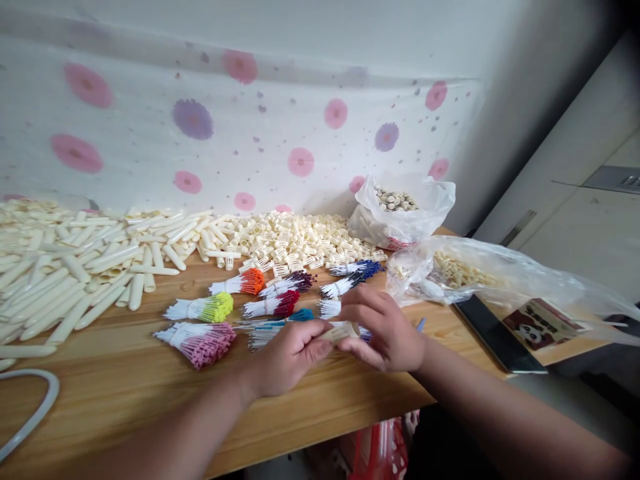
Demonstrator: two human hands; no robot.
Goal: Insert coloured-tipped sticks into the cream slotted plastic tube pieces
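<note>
Near the table's front edge, my left hand (295, 357) pinches a small cream plastic piece (340, 331) between thumb and fingers. The fingers of my right hand (387, 333) close on the other end of it; its exact kind is partly hidden. Just beyond my hands lie banded bundles of thin white sticks with coloured tips: pink (200, 340), yellow (200, 308), orange (240, 282), red (273, 305) and dark blue (363, 268). A blue-tipped bundle (270, 328) lies right behind my left hand, and my right hand covers part of a white bundle (329, 308).
Long cream tubes (100, 267) are heaped at left, slotted cream caps (300, 237) at the back. Plastic bags (370, 220) of small parts stand back right. A black phone (500, 333) and a panda-printed box (540, 323) lie at right. A white loop (45, 407) is front left.
</note>
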